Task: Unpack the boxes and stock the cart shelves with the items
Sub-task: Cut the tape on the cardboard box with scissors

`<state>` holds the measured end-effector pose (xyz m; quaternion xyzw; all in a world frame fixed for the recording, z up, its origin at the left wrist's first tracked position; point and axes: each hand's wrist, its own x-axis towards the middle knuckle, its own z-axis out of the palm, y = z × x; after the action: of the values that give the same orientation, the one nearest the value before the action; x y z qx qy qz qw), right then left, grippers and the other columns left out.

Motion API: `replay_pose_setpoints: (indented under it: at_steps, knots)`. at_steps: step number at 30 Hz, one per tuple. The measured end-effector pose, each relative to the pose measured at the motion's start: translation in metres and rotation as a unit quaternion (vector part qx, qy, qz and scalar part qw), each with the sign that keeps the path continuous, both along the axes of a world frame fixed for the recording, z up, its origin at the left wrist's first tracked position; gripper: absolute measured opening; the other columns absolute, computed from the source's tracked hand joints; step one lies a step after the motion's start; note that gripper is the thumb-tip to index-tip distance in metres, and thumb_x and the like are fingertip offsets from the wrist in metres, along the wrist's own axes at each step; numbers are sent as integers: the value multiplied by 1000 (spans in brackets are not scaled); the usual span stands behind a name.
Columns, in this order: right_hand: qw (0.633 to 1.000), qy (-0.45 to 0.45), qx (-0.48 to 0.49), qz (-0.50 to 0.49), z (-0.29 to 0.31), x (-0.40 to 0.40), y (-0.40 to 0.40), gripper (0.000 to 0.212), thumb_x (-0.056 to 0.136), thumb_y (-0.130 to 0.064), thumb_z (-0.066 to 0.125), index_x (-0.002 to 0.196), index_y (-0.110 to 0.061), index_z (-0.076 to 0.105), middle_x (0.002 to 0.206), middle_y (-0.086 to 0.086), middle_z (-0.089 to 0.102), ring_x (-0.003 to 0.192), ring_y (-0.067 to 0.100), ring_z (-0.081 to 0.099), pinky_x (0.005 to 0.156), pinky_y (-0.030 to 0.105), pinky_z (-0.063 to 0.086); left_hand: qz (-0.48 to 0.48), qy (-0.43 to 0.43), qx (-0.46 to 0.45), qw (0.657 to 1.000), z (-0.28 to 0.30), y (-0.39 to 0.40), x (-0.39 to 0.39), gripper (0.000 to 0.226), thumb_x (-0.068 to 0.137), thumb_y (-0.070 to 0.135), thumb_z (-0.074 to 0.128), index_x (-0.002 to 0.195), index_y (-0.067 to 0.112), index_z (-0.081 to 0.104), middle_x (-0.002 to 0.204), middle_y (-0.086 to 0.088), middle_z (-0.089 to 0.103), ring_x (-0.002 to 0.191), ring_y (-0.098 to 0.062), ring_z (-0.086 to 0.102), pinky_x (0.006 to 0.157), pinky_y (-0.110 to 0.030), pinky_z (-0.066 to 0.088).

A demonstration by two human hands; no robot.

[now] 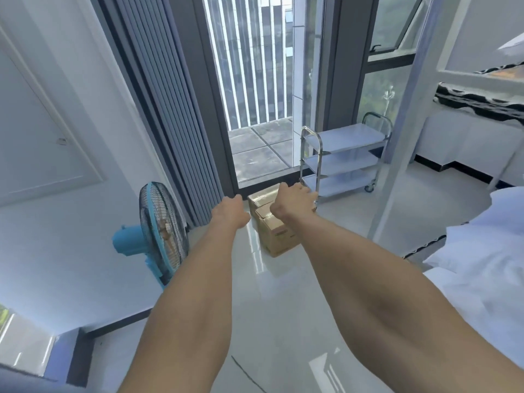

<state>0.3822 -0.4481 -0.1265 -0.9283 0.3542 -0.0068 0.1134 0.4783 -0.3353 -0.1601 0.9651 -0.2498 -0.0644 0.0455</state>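
Both bare arms stretch forward; the right hand (295, 201) curls over the brown cardboard boxes (273, 222) on the glossy floor beside the three-shelf steel cart (343, 160), whether gripping I cannot tell; left hand (231, 212) likewise unclear

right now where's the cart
In the head view the cart stands right of centre by the glass door, just beyond the cardboard boxes on the floor.

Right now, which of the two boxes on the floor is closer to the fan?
The rear box, the shiny taped one by the window. The front box stands further out, nearer the camera, under the right hand.
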Motion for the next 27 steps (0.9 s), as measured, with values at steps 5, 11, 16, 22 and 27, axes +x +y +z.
replay_pose_setpoints:
  at_steps: [5,11,16,22,27]
  knots:
    - [1000,5,5,-8,-6,67,-48,46,87,-29,57,129,-14,51,136,18,49,125,36,46,104,47,35,-24,3,6,1000,1,-54,71,38,93,25,50,129,12,45,123,-16,51,105,-33,56,83,-41,47]
    - [999,22,8,-29,-21,154,-116,41,87,-21,54,127,-15,54,138,18,48,127,36,44,105,46,33,-30,23,-1,999,-13,-127,155,41,91,20,48,131,13,46,125,-14,50,99,-31,55,77,-37,44]
    - [999,28,-7,-28,-28,235,-181,39,89,-23,54,127,-14,55,137,18,49,124,35,46,104,46,35,-24,17,-6,1000,-16,-194,236,36,92,23,48,127,14,47,124,-13,50,88,-28,51,73,-36,45]
    - [999,18,-9,-34,-22,329,-257,34,91,-25,55,123,-14,57,133,17,49,122,34,46,102,45,32,-34,18,-8,999,-5,-274,328,36,92,23,48,127,14,46,121,-13,53,99,-30,56,74,-36,46]
    - [999,20,-8,-37,-29,401,-310,31,91,-31,60,117,-15,59,130,16,52,121,34,47,99,44,33,-26,35,-12,999,-10,-328,401,36,92,24,51,127,15,48,114,-10,56,99,-29,57,77,-36,50]
